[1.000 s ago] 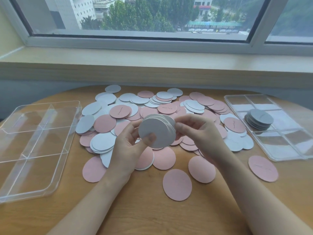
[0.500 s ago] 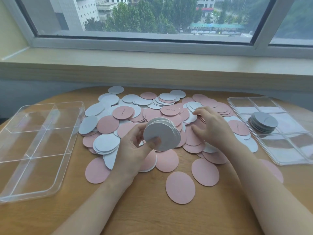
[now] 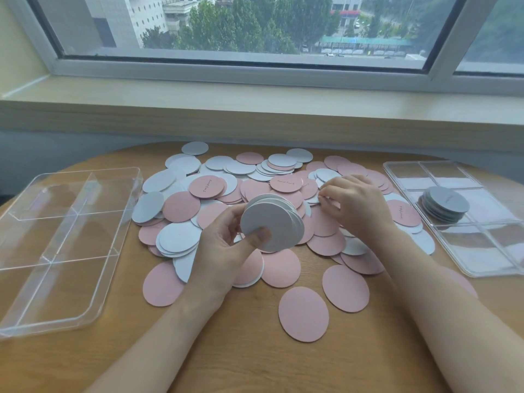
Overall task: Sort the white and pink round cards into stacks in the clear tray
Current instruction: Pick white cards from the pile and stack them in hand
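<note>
Wooden table (image 3: 85,364), windowsill (image 3: 255,103), window (image 3: 255,29)

The left hand (image 3: 226,242) is raised at centre, thumb in front and fingers curled behind, gripping a stack of cards (image 3: 270,222). The right hand (image 3: 354,207) reaches farther and to the right, palm down, its fingers (image 3: 326,199) curled, tips at the pile (image 3: 283,194). Both forearms are bare.

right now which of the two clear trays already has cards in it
The clear tray on the right: a stack of white cards sits in its middle compartment. The clear tray on the left holds none.
</note>
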The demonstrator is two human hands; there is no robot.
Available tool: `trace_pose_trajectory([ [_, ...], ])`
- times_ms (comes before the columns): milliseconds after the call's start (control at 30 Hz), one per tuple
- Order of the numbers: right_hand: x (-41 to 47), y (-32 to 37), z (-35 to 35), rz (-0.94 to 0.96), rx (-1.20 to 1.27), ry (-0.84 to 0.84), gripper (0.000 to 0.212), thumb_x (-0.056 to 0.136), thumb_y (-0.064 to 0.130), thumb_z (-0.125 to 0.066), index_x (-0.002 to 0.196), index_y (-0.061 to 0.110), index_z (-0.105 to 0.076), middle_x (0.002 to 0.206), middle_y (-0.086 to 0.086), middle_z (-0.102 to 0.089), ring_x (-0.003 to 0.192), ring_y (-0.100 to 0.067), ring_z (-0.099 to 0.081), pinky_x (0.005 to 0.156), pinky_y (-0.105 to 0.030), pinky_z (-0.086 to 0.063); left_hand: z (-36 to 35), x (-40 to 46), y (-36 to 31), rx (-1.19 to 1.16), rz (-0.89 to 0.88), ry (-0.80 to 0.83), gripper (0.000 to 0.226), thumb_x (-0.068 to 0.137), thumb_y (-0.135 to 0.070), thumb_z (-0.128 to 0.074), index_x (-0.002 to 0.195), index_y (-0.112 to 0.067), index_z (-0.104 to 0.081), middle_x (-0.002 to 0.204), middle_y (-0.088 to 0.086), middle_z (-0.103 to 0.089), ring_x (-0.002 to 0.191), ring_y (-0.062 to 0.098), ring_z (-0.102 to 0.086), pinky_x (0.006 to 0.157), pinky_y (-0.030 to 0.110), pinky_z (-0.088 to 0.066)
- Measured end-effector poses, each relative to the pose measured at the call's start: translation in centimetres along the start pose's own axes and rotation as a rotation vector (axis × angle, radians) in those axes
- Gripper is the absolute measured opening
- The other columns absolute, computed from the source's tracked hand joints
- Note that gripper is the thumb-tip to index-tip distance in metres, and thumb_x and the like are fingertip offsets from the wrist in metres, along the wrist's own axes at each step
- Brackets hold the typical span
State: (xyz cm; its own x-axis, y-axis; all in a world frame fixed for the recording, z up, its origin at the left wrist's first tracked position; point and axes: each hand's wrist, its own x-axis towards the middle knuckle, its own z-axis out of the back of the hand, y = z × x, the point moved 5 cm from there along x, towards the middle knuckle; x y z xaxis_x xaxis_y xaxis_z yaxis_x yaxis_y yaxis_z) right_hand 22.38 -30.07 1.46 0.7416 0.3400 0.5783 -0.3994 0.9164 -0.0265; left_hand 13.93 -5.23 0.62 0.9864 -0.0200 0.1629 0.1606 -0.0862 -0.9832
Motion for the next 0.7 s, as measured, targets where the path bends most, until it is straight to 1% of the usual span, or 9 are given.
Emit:
trace_pose_trajectory([
  [67,-0.1,0.0,0.2,0.027,-0.007,-0.034,0.019,0.09,0.022,-0.061,0.076,0.016,-0.071,0.089,0.004,-0.072,0.079,-0.026,-0.066,0.079,-0.038,-0.049,0.1,0.0,0.0,-0.003,0.0,-0.003,0.042,0.076,-0.022,-0.079,0.118,-0.021,-0.07,0.111,-0.006,-0.077,0.107,0.012,-0.069,0.094,0.03,-0.054],
  [167,-0.2,-0.4,0.4,-0.022,0.025,0.008,0.014,0.085,0.026,-0.063,0.08,0.019,-0.074,0.103,0.005,-0.073,0.093,-0.025,-0.067,0.089,-0.039,-0.047,0.0,0.0,0.0,-0.003,0.005,-0.001,0.043,0.076,-0.023,-0.079,0.118,-0.021,-0.07,0.111,-0.007,-0.077,0.107,0.011,-0.069,0.094,0.03,-0.053],
  [267,0.0,-0.7,0.1,-0.108,0.078,0.17,0.022,0.084,0.031,-0.065,0.101,0.021,-0.077,0.118,0.007,-0.071,0.108,-0.024,-0.065,0.097,-0.038,-0.043,-0.1,0.0,0.1,-0.002,0.01,0.005,0.042,0.075,-0.024,-0.079,0.116,-0.022,-0.07,0.11,-0.008,-0.077,0.107,0.01,-0.069,0.092,0.028,-0.054],
  [333,0.2,-0.9,0.0,-0.176,0.129,0.289,0.029,0.089,0.037,-0.068,0.115,0.026,-0.073,0.129,0.015,-0.065,0.117,-0.016,-0.06,0.094,-0.033,-0.044,-0.2,0.0,0.1,-0.009,0.01,0.012,0.041,0.076,-0.023,-0.078,0.115,-0.022,-0.07,0.11,-0.008,-0.077,0.106,0.009,-0.069,0.091,0.026,-0.054],
  [367,0.3,-1.0,-0.1,-0.19,0.147,0.323,0.032,0.09,0.042,-0.067,0.118,0.029,-0.071,0.132,0.019,-0.062,0.12,-0.013,-0.057,0.091,-0.031,-0.045,-0.2,-0.1,0.1,-0.011,0.008,0.013,0.04,0.076,-0.022,-0.078,0.115,-0.021,-0.07,0.11,-0.008,-0.077,0.106,0.009,-0.069,0.091,0.025,-0.054],
  [433,0.8,-1.3,-0.3,-0.189,0.155,0.37,0.033,0.09,0.049,-0.067,0.118,0.031,-0.071,0.13,0.022,-0.06,0.118,-0.01,-0.057,0.088,-0.032,-0.046,-0.1,-0.1,0.1,-0.012,0.008,0.014,0.04,0.077,-0.022,-0.079,0.115,-0.022,-0.07,0.11,-0.007,-0.077,0.106,0.009,-0.069,0.092,0.026,-0.054],
  [533,1.5,-1.3,-0.7,-0.15,0.113,0.387,0.029,0.09,0.05,-0.067,0.108,0.029,-0.076,0.121,0.02,-0.065,0.105,-0.015,-0.062,0.082,-0.034,-0.049,0.0,0.0,0.2,-0.007,0.009,0.014,0.039,0.078,-0.022,-0.08,0.116,-0.021,-0.07,0.11,-0.007,-0.077,0.106,0.01,-0.069,0.091,0.026,-0.054],
  [633,1.6,-1.0,-0.5,-0.03,0.071,0.272,0.023,0.089,0.044,-0.07,0.093,0.023,-0.08,0.106,0.012,-0.071,0.092,-0.022,-0.066,0.078,-0.033,-0.047,0.0,0.0,0.2,-0.021,0.011,0.008,0.038,0.077,-0.02,-0.078,0.115,-0.02,-0.07,0.108,-0.007,-0.077,0.104,0.008,-0.069,0.089,0.024,-0.053],
  [700,1.4,-0.9,-0.3,0.066,0.05,0.172,0.02,0.089,0.038,-0.072,0.086,0.02,-0.08,0.097,0.007,-0.073,0.087,-0.025,-0.066,0.08,-0.038,-0.049,0.0,0.0,0.2,-0.028,0.011,0.011,0.038,0.077,-0.02,-0.078,0.115,-0.02,-0.07,0.109,-0.007,-0.077,0.104,0.008,-0.069,0.089,0.024,-0.054],
])
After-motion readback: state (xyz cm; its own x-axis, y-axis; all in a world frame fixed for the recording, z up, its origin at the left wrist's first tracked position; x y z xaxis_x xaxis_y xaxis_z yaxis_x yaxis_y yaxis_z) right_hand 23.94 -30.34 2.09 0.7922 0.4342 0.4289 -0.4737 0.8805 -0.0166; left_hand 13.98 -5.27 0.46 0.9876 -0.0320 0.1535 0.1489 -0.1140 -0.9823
